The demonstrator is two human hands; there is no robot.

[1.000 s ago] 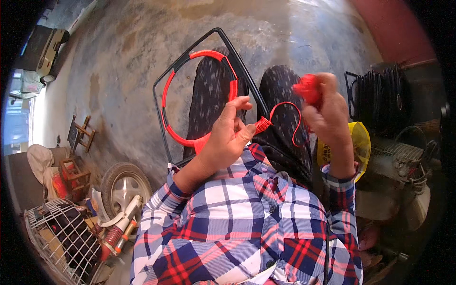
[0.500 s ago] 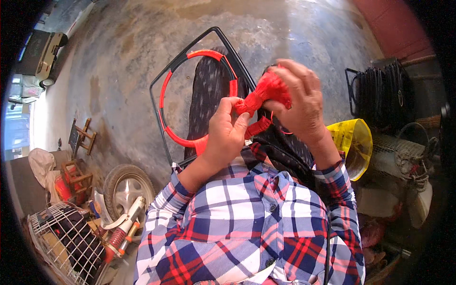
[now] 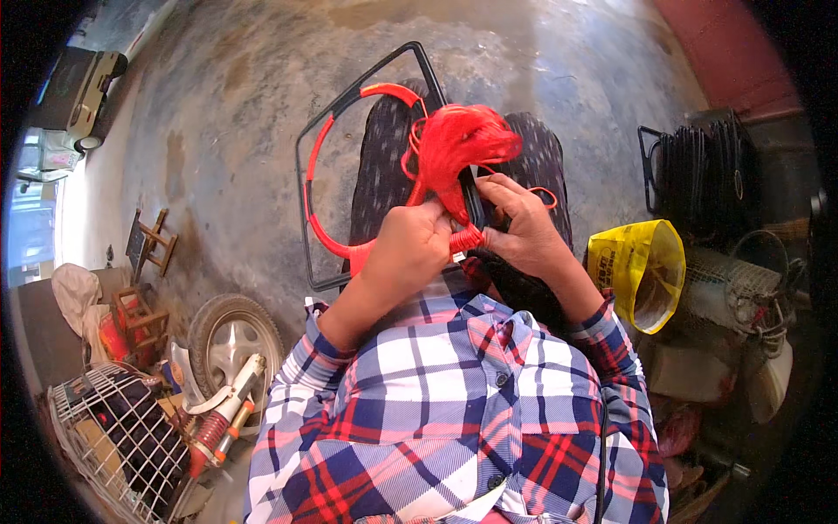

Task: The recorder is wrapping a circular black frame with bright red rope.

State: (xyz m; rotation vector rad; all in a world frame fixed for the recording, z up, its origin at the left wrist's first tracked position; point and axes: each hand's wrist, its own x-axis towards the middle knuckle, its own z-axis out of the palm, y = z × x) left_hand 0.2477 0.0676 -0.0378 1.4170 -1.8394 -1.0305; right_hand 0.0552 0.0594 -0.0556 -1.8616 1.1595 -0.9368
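Note:
Across my lap lies a black metal frame with a ring inside it, parts of which are wrapped in red cord. My left hand is closed around the narrow lower end of a bundle of red cord, whose loose strands spread out above it. My right hand pinches the black frame's right side, just beside a tightly wound red stretch. A thin loop of cord sticks out past my right fingers. The exact contact of my left fingertips is hidden.
To my right stand an open yellow bag, a wire mesh roll and a stack of black frames. On my left are a wheel, a white wire crate and small wooden stools.
My right hand has let go of the cord bundle and moved down to the black frame. The bundle now flops loosely above my left hand, and the frame has shifted slightly right.

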